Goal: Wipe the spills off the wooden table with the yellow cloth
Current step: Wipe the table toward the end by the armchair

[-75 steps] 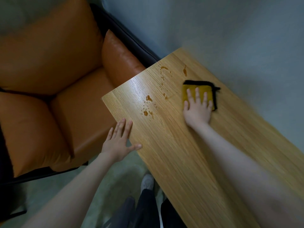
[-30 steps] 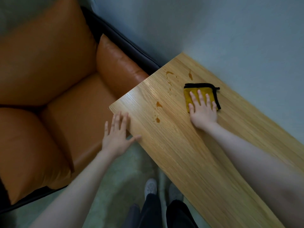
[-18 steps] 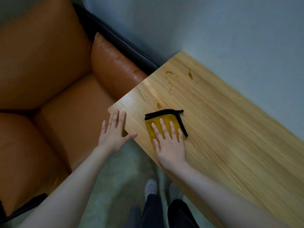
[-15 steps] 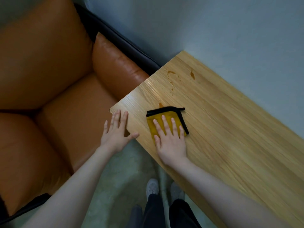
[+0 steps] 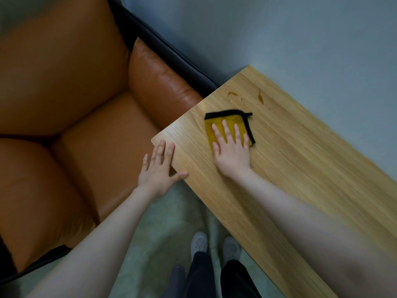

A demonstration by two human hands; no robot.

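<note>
Pressing flat on the yellow cloth [image 5: 227, 125], the right hand [image 5: 232, 151] has its fingers straight and slightly spread. Since half a second ago hand and cloth have slid up the wooden table [image 5: 300, 179], away from its near corner toward the far end, and the small spot seen just beyond the cloth then no longer shows. Two amber spills [image 5: 233, 94] [image 5: 260, 97] lie beyond the cloth. The left hand [image 5: 160, 168] stays open, fingers straight, resting against the table's corner edge beside the orange leather sofa [image 5: 75, 104].

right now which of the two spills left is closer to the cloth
The curved spill near the table's sofa-side edge, just beyond the yellow cloth; the narrow streak lies farther toward the wall.
</note>
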